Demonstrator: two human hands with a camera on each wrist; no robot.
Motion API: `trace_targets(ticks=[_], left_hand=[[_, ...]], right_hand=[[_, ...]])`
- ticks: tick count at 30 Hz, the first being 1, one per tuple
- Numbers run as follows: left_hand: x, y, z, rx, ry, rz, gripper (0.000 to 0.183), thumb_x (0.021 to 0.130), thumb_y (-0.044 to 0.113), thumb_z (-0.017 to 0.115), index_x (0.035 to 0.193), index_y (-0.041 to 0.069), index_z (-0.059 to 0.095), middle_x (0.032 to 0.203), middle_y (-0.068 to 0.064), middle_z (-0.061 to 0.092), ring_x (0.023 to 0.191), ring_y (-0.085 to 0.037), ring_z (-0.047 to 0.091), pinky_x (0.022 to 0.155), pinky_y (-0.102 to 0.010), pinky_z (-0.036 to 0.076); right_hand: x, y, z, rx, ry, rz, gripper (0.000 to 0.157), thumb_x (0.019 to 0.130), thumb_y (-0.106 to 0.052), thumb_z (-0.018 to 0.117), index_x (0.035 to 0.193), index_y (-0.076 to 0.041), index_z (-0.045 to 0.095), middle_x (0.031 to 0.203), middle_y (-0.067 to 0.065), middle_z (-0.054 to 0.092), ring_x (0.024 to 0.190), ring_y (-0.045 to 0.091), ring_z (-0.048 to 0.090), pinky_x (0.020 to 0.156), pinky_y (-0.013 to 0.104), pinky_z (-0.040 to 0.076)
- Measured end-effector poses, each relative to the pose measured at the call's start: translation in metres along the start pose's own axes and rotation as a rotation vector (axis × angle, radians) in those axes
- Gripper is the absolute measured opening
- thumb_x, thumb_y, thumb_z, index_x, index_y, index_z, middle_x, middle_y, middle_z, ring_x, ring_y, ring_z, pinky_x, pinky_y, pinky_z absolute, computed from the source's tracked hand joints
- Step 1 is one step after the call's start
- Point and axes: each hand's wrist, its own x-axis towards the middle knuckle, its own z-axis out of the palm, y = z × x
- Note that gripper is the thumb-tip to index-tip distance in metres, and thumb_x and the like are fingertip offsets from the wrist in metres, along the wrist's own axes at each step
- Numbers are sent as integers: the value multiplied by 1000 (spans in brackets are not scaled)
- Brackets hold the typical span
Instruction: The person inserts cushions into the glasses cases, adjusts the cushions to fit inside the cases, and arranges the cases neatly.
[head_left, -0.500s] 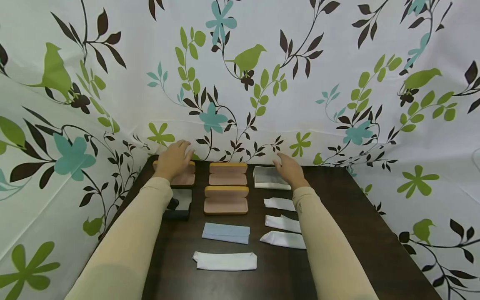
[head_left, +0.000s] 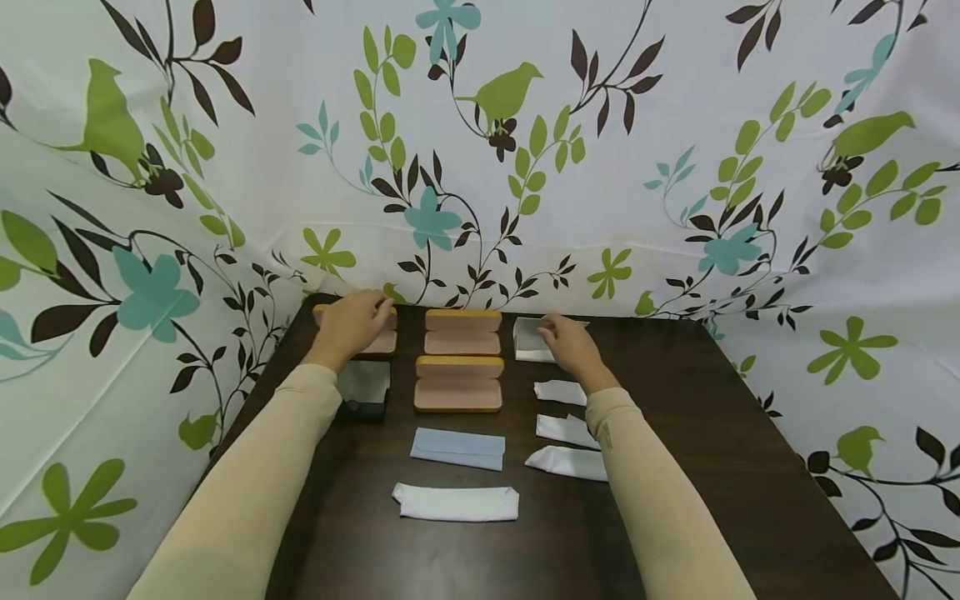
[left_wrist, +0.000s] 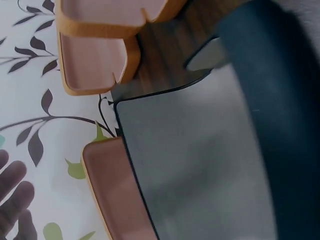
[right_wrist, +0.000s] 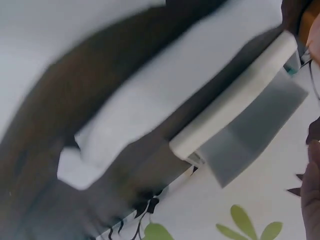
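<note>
Left hand [head_left: 349,327] hovers loose-fingered, grasping nothing, above the far-left pink case [head_left: 380,342]; the black case [head_left: 366,382] lies open just nearer; right hand [head_left: 573,343] hangs by the white case [head_left: 529,343] at the table's [head_left: 645,350] far edge, thumb and finger parted, empty; white cloths [head_left: 561,392] lie nearer.

Left hand [head_left: 348,325] near pink-lined case [head_left: 383,342]; right hand [head_left: 572,343] near white case [head_left: 530,343]; blue cloth [head_left: 458,448] on table [head_left: 750,450].

Pink-lined case [head_left: 381,343], yellow-orange rim: open, lid raised at back, at far L corner of dark table [head_left: 675,375], partly hidden. White case [head_left: 531,350], grey lining: open, lid raised, table's far edge, R of ctr.
</note>
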Motion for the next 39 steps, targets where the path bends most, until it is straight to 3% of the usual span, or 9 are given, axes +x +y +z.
trace_targets(ticks=[4,7,12,17,24,29,35,39], left_hand=[[-11,2,-2,-8,-2,30,29,107,33,51,92,14,68,86,-6,67,71,-24,62,64,-45,51],[-20,6,-2,-3,-24,77,30,107,34,53,100,13,72,89,-5,70,72,-22,64,64,-43,52],[-30,17,3,-8,-59,147,31,104,34,59,108,7,75,98,-7,74,81,-23,69,72,-44,56],[-40,25,12,0,-62,194,24,101,30,64,101,9,76,89,-5,73,73,-21,67,66,-42,55],[-61,36,26,-29,-174,114,21,101,32,64,100,14,75,84,2,71,68,-14,62,63,-39,53],[-73,43,39,-56,-252,130,20,100,34,66,90,18,73,72,6,63,61,-12,53,56,-33,46],[-88,51,57,-50,-354,162,17,95,37,72,97,21,76,85,8,71,73,-11,63,66,-36,53],[-96,56,64,-51,-424,137,21,89,41,77,97,22,75,89,9,70,74,-10,61,67,-36,52]], right_hand=[[-12,-10,8,-14,-11,-64,37,105,-20,59,135,2,60,125,20,68,108,35,67,91,49,54],[-21,-15,15,-4,-34,-95,34,103,-16,62,130,4,62,121,21,68,105,35,69,89,48,55],[-33,-20,21,8,-99,-86,29,103,-16,62,124,3,65,112,16,70,100,31,67,89,47,53],[-48,-26,26,-17,-141,-79,19,101,-16,64,113,-2,69,105,12,70,95,29,66,84,46,53],[-67,-33,37,-44,-258,-83,18,99,-14,68,110,-1,70,103,11,71,95,27,67,85,44,55],[-77,-39,45,-37,-301,-115,11,97,-11,70,104,-2,70,94,8,70,88,23,66,81,42,55],[-90,-51,53,-27,-397,-119,13,98,-14,69,105,-3,70,93,5,68,83,19,64,77,39,54],[-95,-57,58,-21,-441,-118,15,98,-17,70,105,-4,70,94,4,69,83,17,63,75,37,54]])
